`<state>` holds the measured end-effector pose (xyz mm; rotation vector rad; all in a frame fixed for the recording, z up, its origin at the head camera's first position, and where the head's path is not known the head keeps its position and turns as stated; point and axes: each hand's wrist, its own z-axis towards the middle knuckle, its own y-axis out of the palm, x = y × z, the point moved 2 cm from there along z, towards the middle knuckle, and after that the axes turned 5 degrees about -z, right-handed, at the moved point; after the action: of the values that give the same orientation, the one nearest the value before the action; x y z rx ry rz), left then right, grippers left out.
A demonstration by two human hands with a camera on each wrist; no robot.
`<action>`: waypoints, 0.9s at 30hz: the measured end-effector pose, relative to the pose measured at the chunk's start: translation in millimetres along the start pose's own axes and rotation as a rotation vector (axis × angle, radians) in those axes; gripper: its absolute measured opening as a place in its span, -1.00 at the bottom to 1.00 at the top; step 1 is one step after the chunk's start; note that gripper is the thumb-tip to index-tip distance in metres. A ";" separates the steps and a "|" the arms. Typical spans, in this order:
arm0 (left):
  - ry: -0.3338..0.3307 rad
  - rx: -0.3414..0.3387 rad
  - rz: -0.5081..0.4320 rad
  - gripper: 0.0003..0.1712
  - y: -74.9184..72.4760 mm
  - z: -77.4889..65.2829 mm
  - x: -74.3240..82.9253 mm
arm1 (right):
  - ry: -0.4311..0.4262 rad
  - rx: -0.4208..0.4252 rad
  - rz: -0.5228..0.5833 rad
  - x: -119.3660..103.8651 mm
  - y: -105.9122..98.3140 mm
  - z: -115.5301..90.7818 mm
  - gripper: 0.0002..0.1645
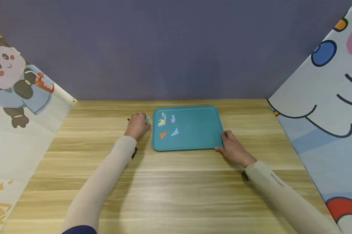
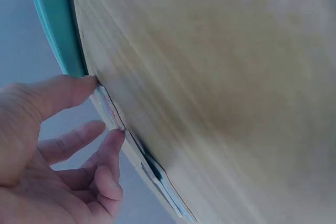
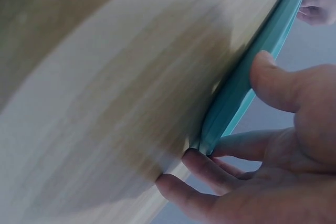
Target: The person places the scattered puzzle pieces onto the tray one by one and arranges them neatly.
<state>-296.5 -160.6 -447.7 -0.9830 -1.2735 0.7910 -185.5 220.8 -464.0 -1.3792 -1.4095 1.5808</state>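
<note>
A teal tray [image 1: 196,128] lies on the table, with several small, flat, irregular puzzle pieces [image 1: 162,120] spread over its left part. Just outside its left rim, my left hand [image 1: 136,126] is low over the wood. Seen from the left wrist, the thumb and a finger pinch a thin puzzle piece [image 2: 109,109] by its ends, right at the table surface. More flat pieces [image 2: 161,179] lie beyond those fingertips, mostly covered by the hand in the head view. My right hand [image 1: 232,148] holds the tray's near right corner, thumb on the front edge and fingers along the right side.
The wooden table [image 1: 176,188] extends toward me and to both sides. A grey-blue panel [image 1: 176,48] rises behind it. Walls with cartoon prints [image 1: 20,84] flank it left and right.
</note>
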 end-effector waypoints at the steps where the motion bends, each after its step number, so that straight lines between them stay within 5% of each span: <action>1: 0.002 -0.001 0.004 -0.65 0.5 1.0 0.5 | 0.000 0.003 -0.002 -0.3 0.1 0.0 -0.10; 7: -0.017 -0.031 -0.018 -0.76 0.1 4.3 2.6 | 0.007 0.013 0.000 -1.9 0.2 1.0 -0.10; 14: -0.061 -0.031 -0.131 -0.60 -4.9 5.1 1.4 | 0.012 -0.002 0.009 -1.2 -2.1 0.3 -0.09; 20: -0.004 0.046 -0.151 -0.58 -11.0 9.0 10.2 | 0.004 0.003 0.007 -1.1 -2.9 -0.4 -0.10; 27: 0.063 0.039 -0.158 -0.62 -13.9 8.6 34.3 | 0.003 0.012 0.011 -2.8 -2.2 -1.0 -0.10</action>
<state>-300.6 -133.7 -421.1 -0.8580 -1.2602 0.6550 -184.2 219.1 -460.9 -1.3840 -1.3908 1.5907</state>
